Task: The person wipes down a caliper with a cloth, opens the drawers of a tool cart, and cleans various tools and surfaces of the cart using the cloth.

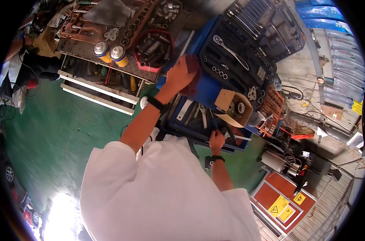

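My left hand (182,76) is closed round a dark red cloth (195,78), which rests against the blue cabinet top (206,86). Below it, an open drawer (172,120) holds several loose hand tools, among them a wrench (203,115). Over that drawer is my right hand (217,140), its fingers closed on a slim dark tool (214,123) whose kind I cannot make out. Just beyond the right hand stands an open cardboard box (226,100) with small round parts inside. An open socket set case (210,52) lies behind the cloth, with a ratchet (230,52) in it.
To the left, a tool cart (98,96) has drawers pulled out, two spray cans (118,55) and a red tray (136,56) of sockets on top. An orange case (272,106) stands at the right. Behind it on the floor is a compressor-like machine (275,160).
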The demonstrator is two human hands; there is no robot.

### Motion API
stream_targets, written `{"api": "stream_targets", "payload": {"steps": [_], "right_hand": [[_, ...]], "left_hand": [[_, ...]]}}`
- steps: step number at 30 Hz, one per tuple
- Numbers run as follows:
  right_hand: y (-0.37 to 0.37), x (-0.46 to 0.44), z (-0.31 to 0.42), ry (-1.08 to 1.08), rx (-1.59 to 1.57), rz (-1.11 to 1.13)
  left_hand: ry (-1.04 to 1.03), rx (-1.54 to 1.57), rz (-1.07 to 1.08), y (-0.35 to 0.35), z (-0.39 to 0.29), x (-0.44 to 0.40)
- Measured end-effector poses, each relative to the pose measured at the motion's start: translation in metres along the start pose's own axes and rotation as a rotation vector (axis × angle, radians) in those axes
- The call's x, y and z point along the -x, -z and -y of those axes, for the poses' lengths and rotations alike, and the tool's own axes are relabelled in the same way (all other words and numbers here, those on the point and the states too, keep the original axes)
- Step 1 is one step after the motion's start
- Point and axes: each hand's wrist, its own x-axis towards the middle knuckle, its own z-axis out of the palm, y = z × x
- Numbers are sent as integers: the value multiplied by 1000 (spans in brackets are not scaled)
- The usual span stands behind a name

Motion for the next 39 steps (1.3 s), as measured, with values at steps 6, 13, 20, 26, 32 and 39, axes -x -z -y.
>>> {"api": "stream_targets", "payload": {"steps": [6,13,20,26,32,39], "right_hand": [[-2,-1,-4,15,-14,-26],[0,-6,-1,3,-17,-57],[2,-9,3,8,-24,-69],[8,-8,11,31,-63,-90],[-1,-9,2,4,35,-62],[1,-10,2,39,43,-38]], "left_hand": [[4,-9,5,-3,-2,-19],[-22,20,150,20,-3,24],[-24,-67,148,18,-3,46],[-43,-172,101,6,-8,31],[-100,-287,8,-11,-9,-4],[-129,-280,-4,-16,-15,-10]]}}
